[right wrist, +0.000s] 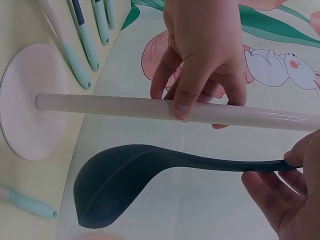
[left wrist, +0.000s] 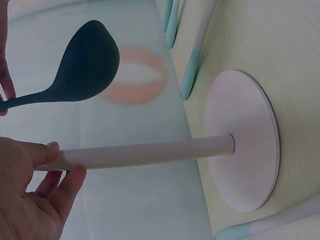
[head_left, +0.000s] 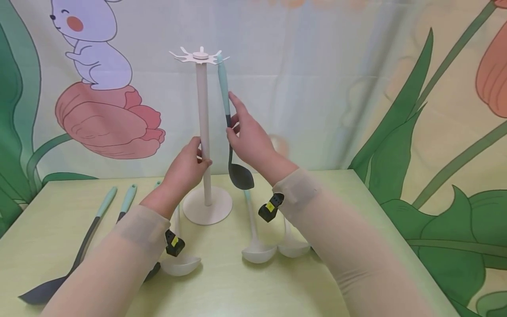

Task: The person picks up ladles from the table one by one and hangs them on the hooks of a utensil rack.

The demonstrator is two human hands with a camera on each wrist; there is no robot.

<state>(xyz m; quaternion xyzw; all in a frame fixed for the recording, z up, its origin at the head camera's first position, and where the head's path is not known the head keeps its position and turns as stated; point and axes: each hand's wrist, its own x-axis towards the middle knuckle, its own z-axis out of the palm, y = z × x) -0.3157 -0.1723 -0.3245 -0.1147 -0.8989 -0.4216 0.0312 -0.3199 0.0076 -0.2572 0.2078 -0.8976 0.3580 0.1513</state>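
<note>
A pale utensil stand [head_left: 203, 105] rises from a round base [head_left: 190, 211] on the table. My left hand [head_left: 184, 165] grips its pole partway up, thumb and fingers around it in the left wrist view. Just right of the pole, my right hand [head_left: 251, 136] pinches a dark ladle [head_left: 240, 177] by its thin shaft near the mint handle [head_left: 223, 81]. The ladle hangs upright, bowl downward and clear of the tabletop. Its handle tip overlaps the prongs of the stand's hook ring [head_left: 200, 56] in the head view. In the right wrist view, the ladle bowl [right wrist: 120, 180] lies alongside the pole.
To the left on the table [head_left: 222, 290] lie a dark turner-like utensil [head_left: 85, 240], another mint-handled utensil [head_left: 126, 200] and a white ladle [head_left: 180, 266]. Two white ladles [head_left: 257, 254] are at the right, partly under my right forearm. A printed cloth [head_left: 309, 101] hangs behind.
</note>
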